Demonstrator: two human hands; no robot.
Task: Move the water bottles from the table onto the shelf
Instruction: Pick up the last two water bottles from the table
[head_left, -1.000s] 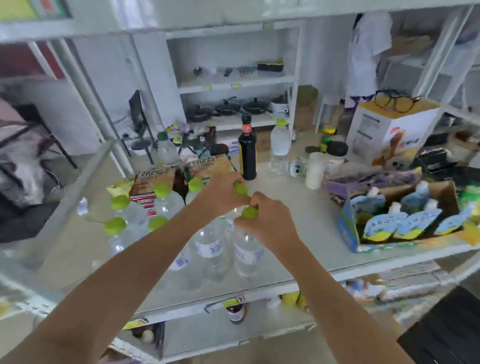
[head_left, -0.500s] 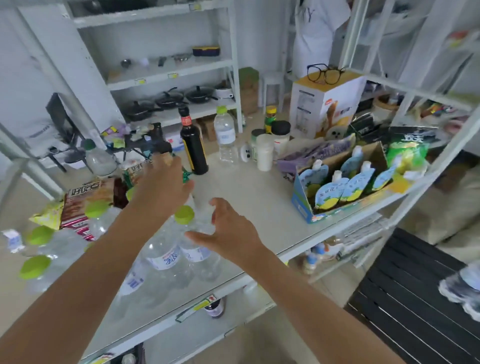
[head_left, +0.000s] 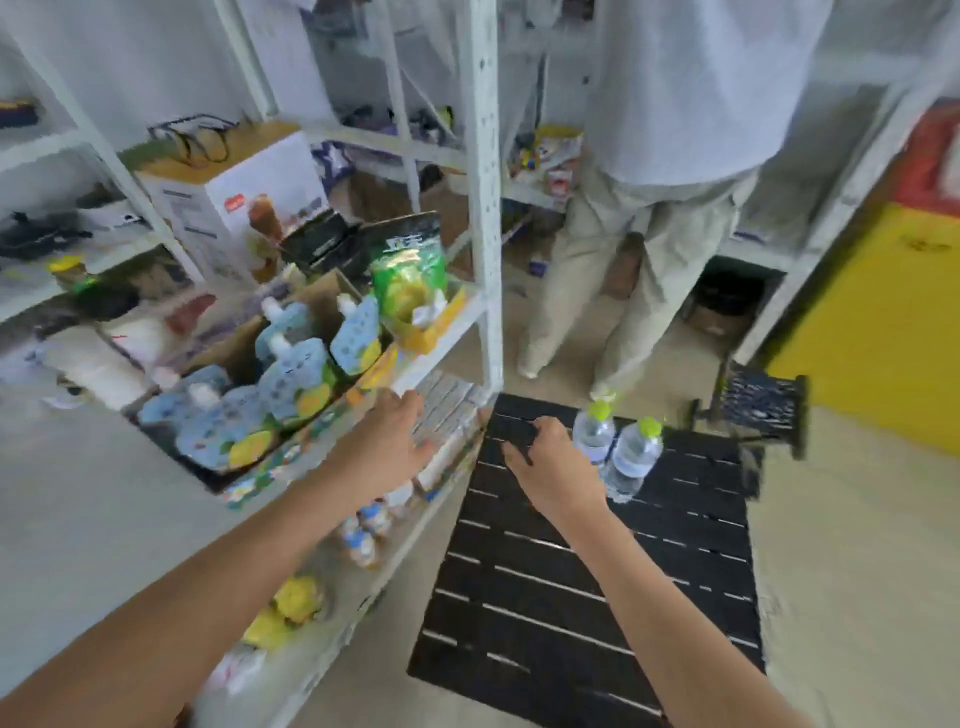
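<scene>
Two clear water bottles with green caps stand side by side on the black slatted table (head_left: 587, 587): the left bottle (head_left: 594, 430) and the right bottle (head_left: 635, 454). My right hand (head_left: 553, 467) hovers over the table just left of them, fingers curled and apart, holding nothing. Out over the right end of the white shelf (head_left: 83, 519), near its corner post, is my left hand (head_left: 387, 441), open and empty. The picture is blurred by motion.
A cardboard tray of blue drink pouches (head_left: 280, 379) and a green snack bag (head_left: 408, 275) sit on the shelf. A person in light trousers (head_left: 623, 270) stands beyond the table. A black chair (head_left: 763, 410) is at the table's far right.
My view has swung right from the shelf's bottles to the black table. Both hands let go of the bottles on the shelf and moved right; the right hand is now beside the two bottles.
</scene>
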